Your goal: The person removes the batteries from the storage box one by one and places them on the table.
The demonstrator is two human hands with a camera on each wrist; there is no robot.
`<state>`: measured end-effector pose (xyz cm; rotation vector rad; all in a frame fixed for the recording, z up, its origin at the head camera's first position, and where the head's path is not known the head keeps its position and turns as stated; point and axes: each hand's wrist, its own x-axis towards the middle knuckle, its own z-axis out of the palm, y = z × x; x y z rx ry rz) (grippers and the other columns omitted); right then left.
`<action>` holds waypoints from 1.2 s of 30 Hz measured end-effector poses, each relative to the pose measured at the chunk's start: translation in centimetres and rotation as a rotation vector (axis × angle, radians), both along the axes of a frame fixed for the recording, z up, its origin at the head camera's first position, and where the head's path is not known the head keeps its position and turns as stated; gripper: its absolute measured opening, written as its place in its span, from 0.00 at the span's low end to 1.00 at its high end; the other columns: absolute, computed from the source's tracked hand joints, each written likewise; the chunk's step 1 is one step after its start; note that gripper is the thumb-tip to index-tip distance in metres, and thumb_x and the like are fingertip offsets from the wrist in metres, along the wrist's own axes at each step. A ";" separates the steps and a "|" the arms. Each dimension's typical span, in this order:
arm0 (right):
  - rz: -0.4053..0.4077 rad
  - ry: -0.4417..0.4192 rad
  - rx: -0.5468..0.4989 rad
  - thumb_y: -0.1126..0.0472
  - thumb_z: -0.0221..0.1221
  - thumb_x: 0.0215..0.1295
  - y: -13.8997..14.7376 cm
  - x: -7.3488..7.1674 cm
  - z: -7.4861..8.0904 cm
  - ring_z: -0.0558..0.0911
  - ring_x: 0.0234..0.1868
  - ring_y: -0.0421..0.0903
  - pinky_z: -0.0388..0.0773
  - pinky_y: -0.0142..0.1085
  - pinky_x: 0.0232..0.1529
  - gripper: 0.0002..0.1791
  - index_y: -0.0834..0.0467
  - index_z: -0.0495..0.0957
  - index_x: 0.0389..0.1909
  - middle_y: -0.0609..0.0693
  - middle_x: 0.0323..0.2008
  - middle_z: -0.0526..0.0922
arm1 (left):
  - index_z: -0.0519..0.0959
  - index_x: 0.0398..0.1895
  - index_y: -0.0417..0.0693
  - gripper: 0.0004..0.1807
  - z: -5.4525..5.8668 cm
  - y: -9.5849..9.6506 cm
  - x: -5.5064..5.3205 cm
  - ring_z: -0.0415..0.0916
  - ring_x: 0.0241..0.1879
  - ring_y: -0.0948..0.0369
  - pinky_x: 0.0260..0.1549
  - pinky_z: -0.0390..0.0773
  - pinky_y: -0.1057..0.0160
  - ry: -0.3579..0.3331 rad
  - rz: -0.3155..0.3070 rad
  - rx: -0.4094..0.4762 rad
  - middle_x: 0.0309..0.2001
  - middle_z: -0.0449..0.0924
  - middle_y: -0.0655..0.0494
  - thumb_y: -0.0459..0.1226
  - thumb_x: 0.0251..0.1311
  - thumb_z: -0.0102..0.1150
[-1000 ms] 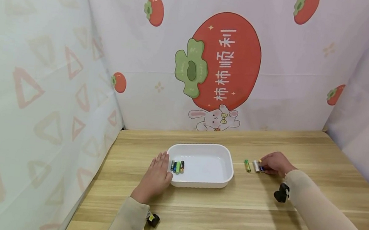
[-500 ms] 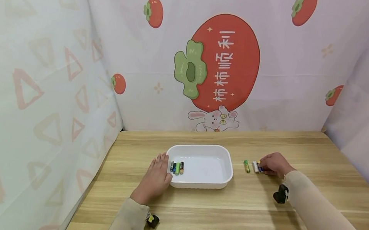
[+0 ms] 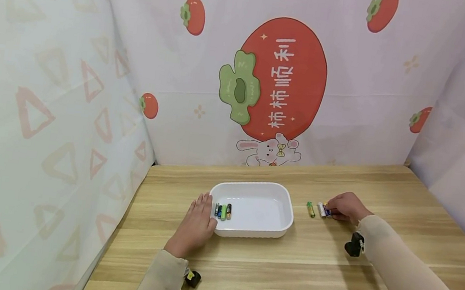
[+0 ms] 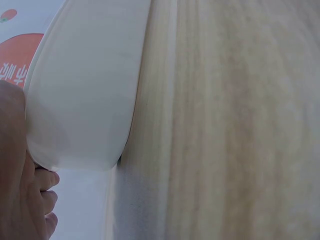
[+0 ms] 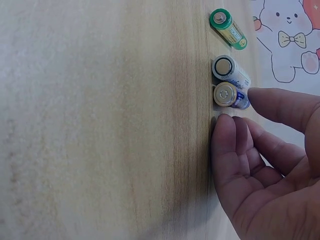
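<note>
My left hand (image 3: pixel 195 223) lies with straight fingers along the left end of a white plastic tray (image 3: pixel 263 228), its thumb by the near corner. Several batteries (image 3: pixel 224 212) stand side by side at that end of the tray. To the tray's right, my right hand (image 3: pixel 348 207) is at a blue battery with a gold end (image 5: pixel 226 95), thumb tip right at its far end. The other fingers are bent below it, with a gap showing. Beside the blue battery lies a white battery (image 5: pixel 230 70), and a green battery (image 5: pixel 228 29) sits a little apart.
The wooden table (image 3: pixel 267 282) extends in front of the tray. A cloth with printed persimmons (image 3: pixel 285 78) hangs behind it, with more cloth at both sides. Small black cameras (image 3: pixel 354 244) hang at the wrists.
The blue battery has shifted slightly left toward the white one, and more of it shows beside my right fingertips. My left hand and the tray stay put.
</note>
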<state>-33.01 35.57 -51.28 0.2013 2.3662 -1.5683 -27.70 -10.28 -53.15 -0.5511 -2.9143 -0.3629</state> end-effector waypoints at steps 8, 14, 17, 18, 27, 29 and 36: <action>-0.005 0.004 -0.028 0.66 0.55 0.66 0.0 0.2 0.2 0.78 0.27 0.42 0.82 0.37 0.32 0.16 0.75 0.74 0.49 0.51 0.28 0.78 | 0.48 0.75 0.31 0.35 0.1 -0.2 0.0 0.42 0.74 0.45 0.70 0.43 0.48 0.007 -0.002 0.005 0.75 0.46 0.39 0.40 0.69 0.41; -0.012 0.019 -0.006 0.67 0.55 0.64 -0.1 0.0 0.5 0.77 0.24 0.42 0.80 0.36 0.29 0.10 0.71 0.76 0.39 0.50 0.23 0.76 | 0.47 0.75 0.32 0.35 0.2 -0.3 -0.3 0.40 0.74 0.46 0.70 0.43 0.47 0.003 -0.001 0.002 0.75 0.45 0.40 0.40 0.70 0.41; 0.006 0.033 0.001 0.66 0.54 0.66 -0.2 0.1 0.8 0.78 0.25 0.42 0.80 0.37 0.30 0.13 0.74 0.75 0.44 0.50 0.25 0.78 | 0.47 0.75 0.32 0.35 0.2 -0.3 -0.3 0.40 0.74 0.46 0.70 0.42 0.48 -0.009 0.004 0.003 0.76 0.45 0.40 0.40 0.70 0.41; 0.012 0.038 0.001 0.66 0.54 0.66 -0.3 0.2 0.9 0.79 0.27 0.42 0.81 0.37 0.31 0.16 0.75 0.74 0.48 0.52 0.28 0.80 | 0.47 0.75 0.32 0.35 0.2 -0.3 -0.3 0.40 0.74 0.46 0.70 0.42 0.48 -0.011 0.005 0.004 0.76 0.45 0.40 0.40 0.70 0.41; 0.053 0.067 -0.013 0.61 0.54 0.70 -1.5 0.6 2.1 0.80 0.39 0.48 0.81 0.42 0.42 0.23 0.75 0.70 0.57 0.62 0.46 0.79 | 0.48 0.75 0.32 0.35 0.4 0.0 -0.1 0.39 0.75 0.48 0.71 0.42 0.49 -0.015 0.007 0.005 0.75 0.45 0.41 0.40 0.70 0.41; 0.062 0.069 -0.018 0.60 0.54 0.71 -1.9 0.7 2.4 0.80 0.41 0.49 0.81 0.43 0.44 0.24 0.75 0.70 0.58 0.63 0.48 0.79 | 0.49 0.74 0.31 0.35 0.4 0.0 0.0 0.41 0.74 0.46 0.70 0.44 0.47 -0.003 -0.002 0.010 0.75 0.47 0.39 0.40 0.69 0.42; 0.086 0.087 -0.019 0.60 0.54 0.70 -3.6 0.3 3.1 0.80 0.45 0.52 0.81 0.44 0.46 0.24 0.74 0.70 0.59 0.66 0.54 0.75 | 0.49 0.74 0.31 0.36 0.3 -0.1 0.0 0.42 0.74 0.45 0.70 0.45 0.46 0.001 -0.013 0.014 0.75 0.47 0.39 0.41 0.68 0.42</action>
